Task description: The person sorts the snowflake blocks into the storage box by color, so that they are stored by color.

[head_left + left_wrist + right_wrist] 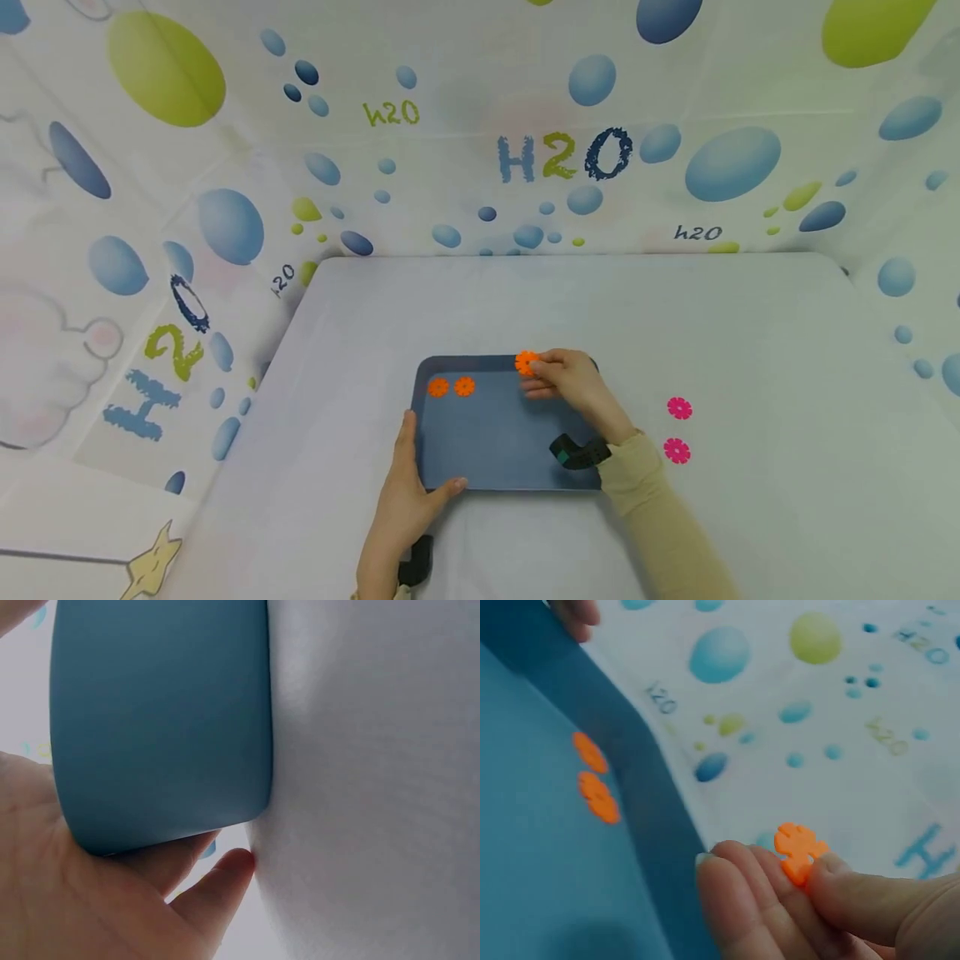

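Note:
A blue-grey tray (510,442) lies on the white table. Between thumb and fingers, my right hand (573,383) pinches an orange snowflake-shaped disc (527,363) over the tray's far edge, towards its right end. In the right wrist view that disc (798,851) shows notches around its rim. Two more orange discs (438,387) (465,386) lie side by side in the tray's far left corner. My left hand (408,492) grips the near left corner of the tray, thumb at the front rim and fingers along the left side. The left wrist view shows the tray's outer wall (161,727) against the palm.
Two pink notched discs (679,407) (677,451) lie on the table to the right of the tray, near my right forearm. A printed cloth (465,167) with blue and green drops stands behind the table and along its sides.

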Demonstrator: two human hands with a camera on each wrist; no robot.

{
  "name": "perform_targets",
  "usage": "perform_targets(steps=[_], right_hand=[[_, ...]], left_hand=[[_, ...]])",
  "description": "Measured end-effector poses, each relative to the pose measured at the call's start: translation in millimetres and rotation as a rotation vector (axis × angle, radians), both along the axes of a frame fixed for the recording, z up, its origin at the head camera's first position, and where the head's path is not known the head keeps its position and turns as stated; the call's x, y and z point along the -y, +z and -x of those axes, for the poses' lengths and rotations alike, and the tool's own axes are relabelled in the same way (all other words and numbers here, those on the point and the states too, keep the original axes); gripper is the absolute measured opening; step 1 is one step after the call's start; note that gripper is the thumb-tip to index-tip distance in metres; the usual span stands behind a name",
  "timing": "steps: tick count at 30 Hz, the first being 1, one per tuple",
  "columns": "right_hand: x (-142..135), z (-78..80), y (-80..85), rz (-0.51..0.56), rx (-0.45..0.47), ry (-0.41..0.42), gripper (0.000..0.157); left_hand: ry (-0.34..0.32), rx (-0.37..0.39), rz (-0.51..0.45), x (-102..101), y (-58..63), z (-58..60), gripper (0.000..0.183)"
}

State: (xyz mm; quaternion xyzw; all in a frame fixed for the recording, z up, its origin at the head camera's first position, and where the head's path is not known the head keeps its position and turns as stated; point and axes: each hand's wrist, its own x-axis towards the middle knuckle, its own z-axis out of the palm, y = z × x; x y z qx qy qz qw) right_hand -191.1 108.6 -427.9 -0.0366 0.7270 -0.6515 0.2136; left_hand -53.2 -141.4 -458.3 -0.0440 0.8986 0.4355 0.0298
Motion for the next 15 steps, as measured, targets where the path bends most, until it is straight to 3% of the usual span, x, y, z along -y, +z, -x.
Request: perform_targets(steps=[6,15], right_hand=[[39.7,12.8,-17.9,-0.114,0.086,0.029,0.025],[54.4,17.1,-30.7,-0.247,0.081,0.032,0.024]], left_hand=[[-0.012,-0.012,-0.005,-0.8,-1.5,1.4,0.115],[-0.01,-0.009,-0.005,0.9,-1.9,1.6,0.115]])
